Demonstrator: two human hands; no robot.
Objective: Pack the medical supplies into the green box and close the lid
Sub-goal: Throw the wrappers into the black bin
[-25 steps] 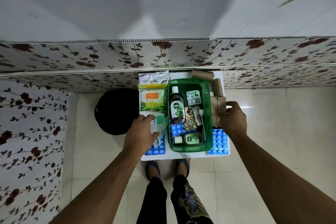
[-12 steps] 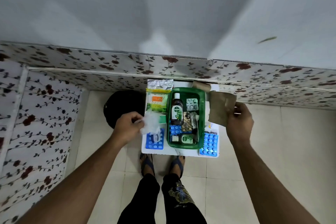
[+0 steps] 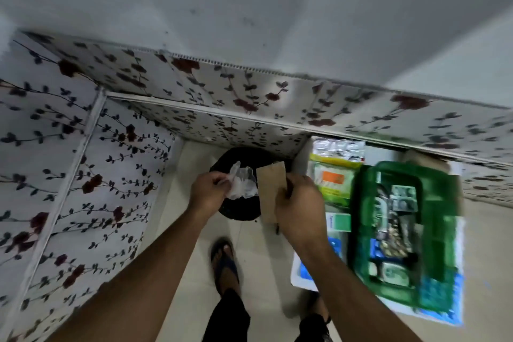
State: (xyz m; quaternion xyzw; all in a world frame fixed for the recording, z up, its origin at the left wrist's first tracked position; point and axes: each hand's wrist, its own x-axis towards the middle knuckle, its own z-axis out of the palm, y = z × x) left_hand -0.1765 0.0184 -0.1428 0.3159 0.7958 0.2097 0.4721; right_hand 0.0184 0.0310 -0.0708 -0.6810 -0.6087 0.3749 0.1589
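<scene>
The green box (image 3: 441, 236) stands open on a small white table (image 3: 302, 277) at the right, holding a bottle, pill strips and other supplies, all blurred. My left hand (image 3: 206, 193) pinches a crumpled clear plastic wrapper (image 3: 241, 183) above a black bin (image 3: 241, 209). My right hand (image 3: 299, 203) grips a brown cardboard piece (image 3: 270, 191) upright, also over the bin. Beside the box lie a green and orange packet (image 3: 333, 180), a foil pill strip (image 3: 337, 148) and a small white and green carton (image 3: 338, 221).
Flower-patterned panels (image 3: 97, 161) wall in the left and back. The bin stands on the tiled floor in the corner, left of the table. My feet in dark sandals (image 3: 223, 264) stand on the tiles below the hands.
The view has swung left. Both hands left the table and came together over the black bin, the left carrying the plastic wrapper, the right carrying the cardboard piece.
</scene>
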